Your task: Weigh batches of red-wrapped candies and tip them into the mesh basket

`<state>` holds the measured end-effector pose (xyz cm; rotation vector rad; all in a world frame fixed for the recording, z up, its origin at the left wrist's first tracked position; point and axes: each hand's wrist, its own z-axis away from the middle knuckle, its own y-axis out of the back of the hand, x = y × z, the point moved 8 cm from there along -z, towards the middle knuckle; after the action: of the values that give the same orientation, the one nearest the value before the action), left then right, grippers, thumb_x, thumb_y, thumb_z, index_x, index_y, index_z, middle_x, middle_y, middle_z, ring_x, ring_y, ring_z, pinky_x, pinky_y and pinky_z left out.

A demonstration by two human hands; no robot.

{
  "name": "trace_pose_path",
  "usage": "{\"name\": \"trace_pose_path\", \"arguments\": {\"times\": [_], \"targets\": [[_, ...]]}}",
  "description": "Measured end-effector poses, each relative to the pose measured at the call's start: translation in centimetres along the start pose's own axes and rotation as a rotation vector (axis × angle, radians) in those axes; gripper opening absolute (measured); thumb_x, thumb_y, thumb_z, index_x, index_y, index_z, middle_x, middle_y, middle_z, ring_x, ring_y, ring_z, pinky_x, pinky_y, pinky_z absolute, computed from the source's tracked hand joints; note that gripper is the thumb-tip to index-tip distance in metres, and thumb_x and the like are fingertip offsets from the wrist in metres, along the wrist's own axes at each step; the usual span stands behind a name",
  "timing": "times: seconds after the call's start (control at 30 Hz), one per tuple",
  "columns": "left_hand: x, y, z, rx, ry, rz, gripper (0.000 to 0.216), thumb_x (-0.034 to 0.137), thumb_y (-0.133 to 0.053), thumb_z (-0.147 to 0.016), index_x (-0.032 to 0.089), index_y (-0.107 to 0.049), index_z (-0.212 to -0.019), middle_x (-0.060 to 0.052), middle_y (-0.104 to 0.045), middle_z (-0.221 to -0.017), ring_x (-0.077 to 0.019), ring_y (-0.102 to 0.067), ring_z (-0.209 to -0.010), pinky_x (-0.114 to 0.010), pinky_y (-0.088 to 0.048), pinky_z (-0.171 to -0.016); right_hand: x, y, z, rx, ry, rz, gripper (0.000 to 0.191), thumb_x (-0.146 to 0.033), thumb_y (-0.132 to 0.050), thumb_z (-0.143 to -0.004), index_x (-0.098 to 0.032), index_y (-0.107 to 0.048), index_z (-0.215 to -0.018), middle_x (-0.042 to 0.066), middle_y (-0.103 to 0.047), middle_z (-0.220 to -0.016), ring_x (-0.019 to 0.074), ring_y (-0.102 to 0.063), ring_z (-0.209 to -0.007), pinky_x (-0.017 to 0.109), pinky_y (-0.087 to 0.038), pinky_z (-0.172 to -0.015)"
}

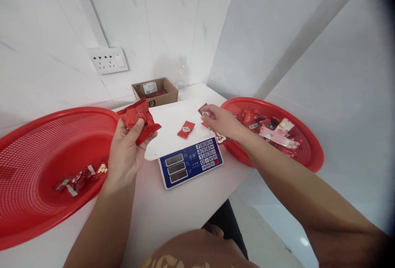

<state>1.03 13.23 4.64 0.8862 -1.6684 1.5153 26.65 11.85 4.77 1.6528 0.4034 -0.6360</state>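
Observation:
My left hand [131, 144] is closed on red foil packets [140, 118], thumb on top, above the left edge of the scale's white pan [166, 146]. Over the right part of the pan, my right hand [220, 120] pinches a small red packet [205, 112] with a white print. Between the hands, another small red packet [186, 129] lies flat on the pan. A further red packet [220, 138] with white lettering shows below my right hand, at the pan's right edge. The digital scale [191, 162] has a blue front with three displays and a keypad.
At left stands a red perforated basket [61, 116] with a few packets [82, 179] inside. Another red basket [314, 153], at right, holds many red and pink packets [277, 134]. Behind the scale is an open cardboard box [168, 95]. A socket panel [108, 60] is on the tiled wall.

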Motion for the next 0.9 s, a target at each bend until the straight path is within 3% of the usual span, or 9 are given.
{"name": "trace_pose_path", "arguments": {"times": [0.1,0.2,0.4,0.5,0.73,0.8,0.9], "targets": [[0.0,-0.2,0.1,-0.012,0.016,-0.004,0.012,0.019,-0.063,-0.075,0.023,-0.058,-0.085,0.003,-0.064,-0.084,-0.01,-0.063,-0.069,-0.02,-0.054,-0.059,-0.5,-1.0,-0.3,-0.072,-0.022,-0.214,0.036,-0.028,-0.053,-0.083,-0.023,-0.052,-0.119,0.008,-0.062,-0.108,0.0101,-0.06,-0.055,0.028,-0.051,-0.056],[0.1,-0.3,0.2,-0.008,0.011,-0.024,0.01,0.018,-0.061,-0.077,0.023,-0.059,-0.085,0.003,-0.064,-0.085,-0.01,-0.062,-0.069,-0.02,-0.055,-0.059,-0.6,-0.9,-0.5,-0.02,-0.014,-0.209,0.045,-0.027,-0.056,-0.082,-0.023,-0.048,-0.126,0.01,-0.056,-0.12,0.0085,-0.06,-0.056,0.03,-0.052,-0.061],[0.2,-0.7,0.2,-0.055,-0.011,-0.028,0.008,0.018,-0.06,-0.078,0.023,-0.059,-0.084,0.003,-0.064,-0.084,-0.0107,-0.063,-0.07,-0.021,-0.055,-0.059,0.0,0.3,1.9,0.085,0.017,-0.273,0.029,-0.025,-0.05,-0.085,-0.017,-0.058,-0.112,0.004,-0.066,-0.087,0.0105,-0.06,-0.059,0.026,-0.05,-0.059],[0.2,-0.6,0.2,-0.055,-0.03,-0.044,0.01,0.017,-0.06,-0.078,0.024,-0.06,-0.084,0.004,-0.064,-0.086,-0.0102,-0.063,-0.072,-0.021,-0.056,-0.062,1.2,2.5,4.1,0.236,0.032,-0.252,0.024,-0.026,-0.051,-0.085,-0.018,-0.061,-0.105,0.002,-0.065,-0.082,0.0114,-0.061,-0.063,0.026,-0.049,-0.062],[-0.3,-0.8,0.1,-0.071,-0.029,-0.134,0.014,0.016,-0.057,-0.078,0.029,-0.062,-0.081,0.007,-0.064,-0.087,-0.0091,-0.063,-0.075,-0.02,-0.056,-0.06,5.9,9.3,8.9,0.812,0.033,-0.039,0.022,-0.023,-0.047,-0.088,-0.016,-0.061,-0.102,0.007,-0.067,-0.093,0.0157,-0.062,-0.079,0.031,-0.047,-0.075],[-0.5,-0.9,0.1,-0.063,-0.03,-0.169,0.015,0.016,-0.056,-0.078,0.028,-0.061,-0.083,0.007,-0.064,-0.086,-0.0087,-0.063,-0.074,-0.021,-0.056,-0.059,6.7,10.0,9.5,0.864,0.02,0.042,0.023,-0.02,-0.046,-0.088,-0.014,-0.06,-0.106,0.01,-0.066,-0.1,0.0179,-0.06,-0.092,0.033,-0.045,-0.082],[-0.6,-1.0,0.1,-0.066,-0.037,-0.244,0.016,0.018,-0.057,-0.077,0.031,-0.061,-0.086,0.005,-0.064,-0.091,-0.0107,-0.063,-0.076,-0.024,-0.057,-0.061,7.8,9.4,9.3,0.798,-0.006,0.125,0.026,-0.017,-0.047,-0.087,-0.015,-0.059,-0.11,0.011,-0.064,-0.107,0.02,-0.057,-0.102,0.036,-0.042,-0.089]]}}
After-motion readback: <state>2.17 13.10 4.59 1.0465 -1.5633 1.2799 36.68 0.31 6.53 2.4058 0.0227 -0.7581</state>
